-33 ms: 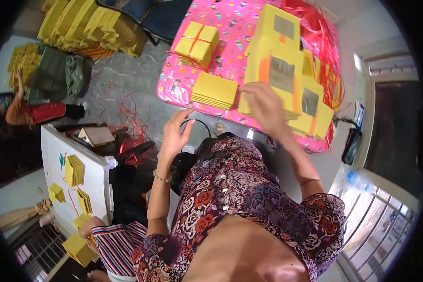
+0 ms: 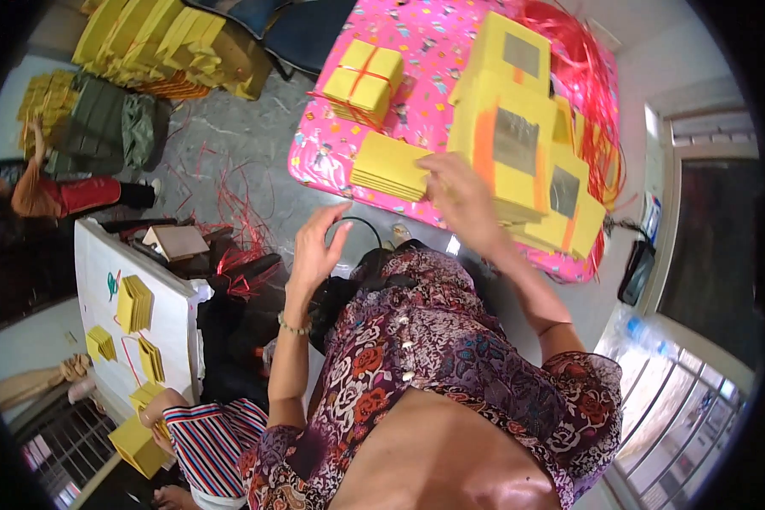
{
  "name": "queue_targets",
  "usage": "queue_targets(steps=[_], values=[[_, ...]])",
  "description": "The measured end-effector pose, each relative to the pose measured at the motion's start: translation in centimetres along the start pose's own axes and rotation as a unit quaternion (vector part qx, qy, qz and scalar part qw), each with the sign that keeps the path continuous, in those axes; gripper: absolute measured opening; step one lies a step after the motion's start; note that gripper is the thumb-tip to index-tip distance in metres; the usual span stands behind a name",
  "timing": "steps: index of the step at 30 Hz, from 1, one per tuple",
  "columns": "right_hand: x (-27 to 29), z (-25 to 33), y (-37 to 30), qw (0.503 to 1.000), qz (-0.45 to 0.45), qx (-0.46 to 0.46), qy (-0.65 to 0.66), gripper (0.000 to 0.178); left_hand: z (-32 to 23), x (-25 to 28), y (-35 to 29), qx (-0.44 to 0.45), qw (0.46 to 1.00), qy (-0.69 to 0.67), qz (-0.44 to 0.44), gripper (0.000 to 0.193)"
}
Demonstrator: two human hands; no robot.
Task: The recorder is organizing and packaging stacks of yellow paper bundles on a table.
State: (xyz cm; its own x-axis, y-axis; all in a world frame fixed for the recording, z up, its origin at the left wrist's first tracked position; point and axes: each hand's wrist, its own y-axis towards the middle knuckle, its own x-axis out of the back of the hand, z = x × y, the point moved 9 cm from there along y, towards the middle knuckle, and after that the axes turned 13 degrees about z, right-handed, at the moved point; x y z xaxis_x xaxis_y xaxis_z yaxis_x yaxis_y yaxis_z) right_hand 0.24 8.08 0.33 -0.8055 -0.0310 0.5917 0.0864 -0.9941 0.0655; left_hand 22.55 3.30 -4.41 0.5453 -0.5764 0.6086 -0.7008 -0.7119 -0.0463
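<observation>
A low stack of flat yellow paper or card pieces (image 2: 387,166) lies near the front edge of a table with a pink patterned cover (image 2: 314,157). At the stack's right end is my right hand (image 2: 461,195); its slightly blurred fingers are bent over the corner, with the thumb lower down. My left hand (image 2: 316,251) hovers in front of the table edge, thumb and fingers apart, holding nothing. Behind the low stack stands a yellow bundle (image 2: 364,81) tied crosswise with red ribbon. Larger yellow packs with clear windows (image 2: 497,161) are piled on the right.
Loose red ribbon (image 2: 561,42) heaps at the table's far right. On the left, a white table (image 2: 166,302) bears small yellow stacks beside a person in a striped sleeve (image 2: 212,442). Another person (image 2: 68,204) is farther back. Yellow piles (image 2: 157,42) and ribbon scraps (image 2: 238,229) lie beyond.
My right hand has moved slightly left, onto the right end of the low yellow stack. My left hand has barely moved.
</observation>
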Motion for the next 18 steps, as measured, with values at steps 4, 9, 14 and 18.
queue_targets(steps=[4, 9, 14, 18], values=[[-12.3, -5.9, 4.3, 0.982, 0.041, -0.017, -0.182, 0.042, 1.9, 1.2, -2.8, 0.062, 0.996, -0.056, -0.032, 0.030], [-20.0, -15.2, 4.7, 0.934, 0.197, -0.126, -0.269, 0.063, 4.2, 4.1, -3.9, 0.089, 0.990, -0.095, -0.058, 0.031], [-20.3, -13.3, 6.6, 0.903, 0.253, -0.171, -0.302, 0.054, 8.1, 9.9, -5.3, 0.071, 0.993, -0.065, -0.073, 0.030], [-18.0, -12.2, 13.0, 0.938, 0.132, -0.198, -0.253, 0.059, 11.7, 15.5, -6.4, 0.100, 0.991, -0.057, -0.063, 0.029]])
